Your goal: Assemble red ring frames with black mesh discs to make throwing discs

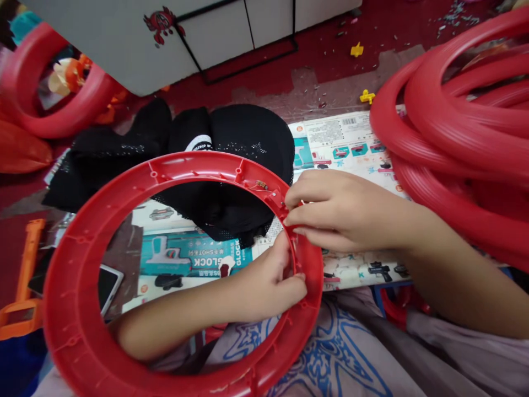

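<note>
A large red plastic ring (78, 275) with a hollow channel, ribs and screw posts is tilted over my lap. My left hand (275, 284) reaches through its middle and grips the right side of the rim, thumb over the channel. Inside the channel, near the top right, lies a small electronic part (261, 184) with thin wires. Just below that, my right hand (343, 212) is closed in a pinch at the channel. A bit of white shows between its fingers, but what they hold is mostly hidden.
Red rings (433, 138) are piled on the right. A black cap (252, 129) lies behind the ring on printed cardboard (339, 135). Yellow pieces (366, 97) dot the floor beside a white cabinet (231, 38). A phone (109, 284) and an orange tool (28, 264) are at left.
</note>
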`<state>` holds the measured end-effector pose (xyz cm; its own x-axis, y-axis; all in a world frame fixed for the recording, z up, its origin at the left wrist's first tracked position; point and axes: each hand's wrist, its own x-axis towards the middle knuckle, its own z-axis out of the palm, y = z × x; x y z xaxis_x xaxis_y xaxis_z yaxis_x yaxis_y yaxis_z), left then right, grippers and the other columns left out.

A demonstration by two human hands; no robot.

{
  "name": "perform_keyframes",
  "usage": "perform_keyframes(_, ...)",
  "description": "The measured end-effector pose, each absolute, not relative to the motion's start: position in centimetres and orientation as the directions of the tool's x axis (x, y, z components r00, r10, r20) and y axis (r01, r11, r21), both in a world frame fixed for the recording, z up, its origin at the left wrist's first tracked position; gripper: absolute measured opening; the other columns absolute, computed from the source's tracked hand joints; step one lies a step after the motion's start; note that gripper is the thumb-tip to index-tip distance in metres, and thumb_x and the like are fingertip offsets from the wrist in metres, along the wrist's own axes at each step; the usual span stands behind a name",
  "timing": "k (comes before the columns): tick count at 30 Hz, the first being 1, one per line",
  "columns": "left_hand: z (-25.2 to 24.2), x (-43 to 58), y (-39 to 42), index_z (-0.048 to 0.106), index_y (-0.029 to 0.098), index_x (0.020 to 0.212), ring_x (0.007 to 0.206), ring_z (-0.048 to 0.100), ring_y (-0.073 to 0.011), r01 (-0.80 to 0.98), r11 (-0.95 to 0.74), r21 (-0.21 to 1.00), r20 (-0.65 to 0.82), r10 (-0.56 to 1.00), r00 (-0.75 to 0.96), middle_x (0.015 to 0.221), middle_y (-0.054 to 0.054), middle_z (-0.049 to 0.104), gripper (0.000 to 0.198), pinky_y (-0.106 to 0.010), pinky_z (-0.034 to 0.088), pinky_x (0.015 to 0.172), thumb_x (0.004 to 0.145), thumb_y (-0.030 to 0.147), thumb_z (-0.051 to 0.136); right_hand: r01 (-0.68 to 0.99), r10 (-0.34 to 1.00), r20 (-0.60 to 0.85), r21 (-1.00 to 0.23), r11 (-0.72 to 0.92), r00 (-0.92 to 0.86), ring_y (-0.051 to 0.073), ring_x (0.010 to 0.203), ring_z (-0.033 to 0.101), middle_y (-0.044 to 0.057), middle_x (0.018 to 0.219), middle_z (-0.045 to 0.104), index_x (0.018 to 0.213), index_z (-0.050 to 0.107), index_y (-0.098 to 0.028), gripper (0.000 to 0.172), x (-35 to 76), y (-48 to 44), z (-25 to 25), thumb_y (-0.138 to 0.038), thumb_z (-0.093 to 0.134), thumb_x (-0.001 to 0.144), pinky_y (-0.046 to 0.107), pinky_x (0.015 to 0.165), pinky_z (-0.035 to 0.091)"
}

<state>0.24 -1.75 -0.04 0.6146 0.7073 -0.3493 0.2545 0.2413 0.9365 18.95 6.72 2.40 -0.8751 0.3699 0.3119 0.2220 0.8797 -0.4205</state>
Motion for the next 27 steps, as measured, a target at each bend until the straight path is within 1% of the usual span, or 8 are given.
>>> perform_keyframes(3, -0.09, 0.25, -1.67, 0.031, 0.018, 0.131, 0.108, 0.055, -0.0232, 0.233, 0.208, 0.950, -0.309, 0.736, 0.602, 0.123, -0.010, 0.052, 0.056, -0.039, 0.047, 0.093, 0.078, 0.013, 0.050, 0.194, 0.336, 0.295, -0.422, 0.886, -0.894, 0.018, 0.083, 0.053, 0.009, 0.093, 0.065, 0.086, 0.069, -0.015, 0.022, 19.22, 6.66, 2.68, -0.020, 0.048, 0.089, 0.034, 0.075, 0.043)
perform_keyframes(7, -0.21, 0.26, -1.52, 0.036, 0.018, 0.129, 0.124, 0.047, -0.0263, 0.211, 0.164, 0.964, -0.259, 0.768, 0.585, 0.129, -0.010, 0.050, 0.053, -0.042, 0.040, 0.105, 0.078, 0.013, 0.051, 0.206, 0.323, 0.266, -0.389, 0.898, -0.908, 0.017, 0.078, 0.054, 0.008, 0.085, 0.066, 0.085, 0.069, -0.014, 0.024, 19.33, 6.41, 2.71, -0.019, 0.046, 0.092, 0.031, 0.072, 0.042)
perform_keyframes(11, -0.25, 0.38, -1.42, 0.042, 0.018, 0.117, 0.124, 0.046, -0.0274, 0.217, 0.171, 0.961, -0.266, 0.784, 0.560, 0.106, -0.006, 0.058, 0.044, -0.045, 0.037, 0.108, 0.075, 0.011, 0.051, 0.225, 0.328, 0.255, -0.363, 0.904, -0.910, 0.017, 0.079, 0.053, 0.008, 0.085, 0.066, 0.086, 0.067, -0.014, 0.027, 19.20, 6.23, 2.64, -0.013, 0.041, 0.093, 0.030, 0.071, 0.041)
perform_keyframes(13, -0.24, 0.41, -1.43, 0.042, 0.019, 0.114, 0.120, 0.048, -0.0273, 0.229, 0.185, 0.956, -0.285, 0.775, 0.563, 0.094, -0.003, 0.057, 0.042, -0.045, 0.038, 0.107, 0.074, 0.011, 0.051, 0.225, 0.332, 0.268, -0.360, 0.905, -0.905, 0.017, 0.079, 0.052, 0.007, 0.086, 0.067, 0.086, 0.067, -0.013, 0.027, 19.12, 6.19, 2.61, -0.012, 0.041, 0.092, 0.030, 0.070, 0.040)
perform_keyframes(15, -0.24, 0.37, -1.47, 0.039, 0.018, 0.117, 0.114, 0.050, -0.0268, 0.255, 0.195, 0.947, -0.311, 0.752, 0.581, 0.089, -0.002, 0.055, 0.044, -0.046, 0.041, 0.103, 0.075, 0.012, 0.051, 0.228, 0.339, 0.282, -0.360, 0.904, -0.897, 0.016, 0.077, 0.051, 0.007, 0.086, 0.066, 0.085, 0.067, -0.014, 0.027, 19.05, 6.18, 2.55, -0.011, 0.041, 0.092, 0.030, 0.069, 0.038)
perform_keyframes(19, -0.25, 0.21, -1.50, 0.031, 0.018, 0.126, 0.099, 0.056, -0.0234, 0.321, 0.195, 0.927, -0.360, 0.702, 0.614, 0.100, -0.004, 0.053, 0.051, -0.042, 0.049, 0.089, 0.078, 0.016, 0.049, 0.231, 0.355, 0.291, -0.385, 0.894, -0.888, 0.015, 0.072, 0.047, 0.005, 0.083, 0.066, 0.079, 0.068, -0.016, 0.029, 18.99, 6.21, 2.36, -0.013, 0.042, 0.090, 0.029, 0.066, 0.034)
perform_keyframes(23, -0.25, 0.15, -1.40, 0.031, 0.016, 0.123, 0.105, 0.053, -0.0238, 0.352, 0.161, 0.922, -0.361, 0.686, 0.631, 0.113, -0.008, 0.051, 0.048, -0.043, 0.047, 0.093, 0.078, 0.016, 0.048, 0.232, 0.371, 0.281, -0.425, 0.875, -0.885, 0.014, 0.072, 0.047, 0.004, 0.081, 0.065, 0.078, 0.068, -0.016, 0.030, 19.05, 6.31, 2.20, -0.012, 0.042, 0.090, 0.028, 0.064, 0.033)
perform_keyframes(27, -0.29, 0.07, -1.53, 0.032, 0.016, 0.121, 0.105, 0.054, -0.0245, 0.397, 0.186, 0.899, -0.417, 0.645, 0.641, 0.113, -0.009, 0.052, 0.045, -0.045, 0.047, 0.095, 0.080, 0.016, 0.050, 0.193, 0.340, 0.272, -0.450, 0.872, -0.900, 0.013, 0.074, 0.047, 0.003, 0.083, 0.065, 0.079, 0.069, -0.016, 0.029, 19.18, 6.49, 2.10, -0.010, 0.042, 0.090, 0.027, 0.065, 0.034)
